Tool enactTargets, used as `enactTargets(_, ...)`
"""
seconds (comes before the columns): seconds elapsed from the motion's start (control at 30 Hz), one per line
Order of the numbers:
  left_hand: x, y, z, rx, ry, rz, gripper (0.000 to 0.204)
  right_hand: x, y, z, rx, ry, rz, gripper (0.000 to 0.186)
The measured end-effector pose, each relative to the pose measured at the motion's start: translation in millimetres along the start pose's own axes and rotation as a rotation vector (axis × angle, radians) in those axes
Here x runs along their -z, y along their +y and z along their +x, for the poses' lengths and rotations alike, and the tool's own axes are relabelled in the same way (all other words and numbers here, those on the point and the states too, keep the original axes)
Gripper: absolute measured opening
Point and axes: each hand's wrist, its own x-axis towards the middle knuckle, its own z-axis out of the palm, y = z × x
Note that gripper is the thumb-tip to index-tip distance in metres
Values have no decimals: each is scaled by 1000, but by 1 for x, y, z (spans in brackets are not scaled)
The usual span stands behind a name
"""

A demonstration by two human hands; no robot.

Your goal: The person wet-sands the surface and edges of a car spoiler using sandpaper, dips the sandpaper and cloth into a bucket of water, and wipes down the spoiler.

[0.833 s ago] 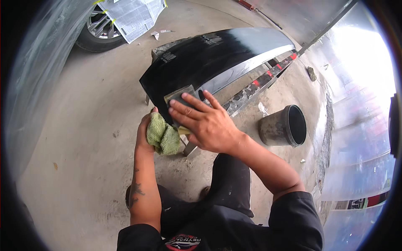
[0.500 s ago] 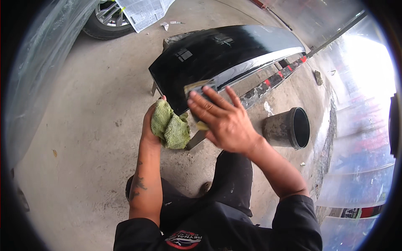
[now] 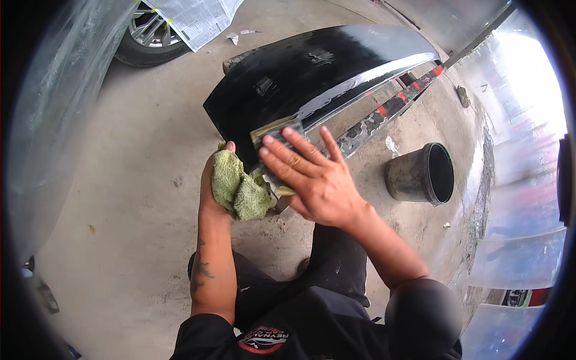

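Observation:
A glossy black car bumper (image 3: 312, 78) lies on a stand over the concrete floor, its near end right in front of me. My right hand (image 3: 315, 180) lies flat, fingers spread, pressing a grey sanding pad (image 3: 271, 133) against that near end. My left hand (image 3: 216, 180) is closed around a crumpled green cloth (image 3: 240, 189), held just beside the bumper's lower left corner and touching the right hand's thumb side.
A black bucket (image 3: 423, 174) lies on its side to the right. A car wheel (image 3: 147, 36) partly masked with paper (image 3: 195, 21) stands at the upper left. Clear plastic sheeting (image 3: 54, 120) hangs on the left, and more on the right.
My right hand with the pad has slid slightly along the bumper's near end. The left hand keeps hold of the green cloth beside it.

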Motion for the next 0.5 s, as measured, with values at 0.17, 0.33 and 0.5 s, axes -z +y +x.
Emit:
enactTargets(0.17,-33,1,-17,27,69,80,35,9,63,-26,-295,215,63,76)
enactTargets(0.33,-11,6,-23,29,-223,-130,38,-15,-22,-22,80,133,287,83)
enactTargets(0.5,-41,28,-36,161,136,94,34,-15,43,-22,-153,356,112,77)
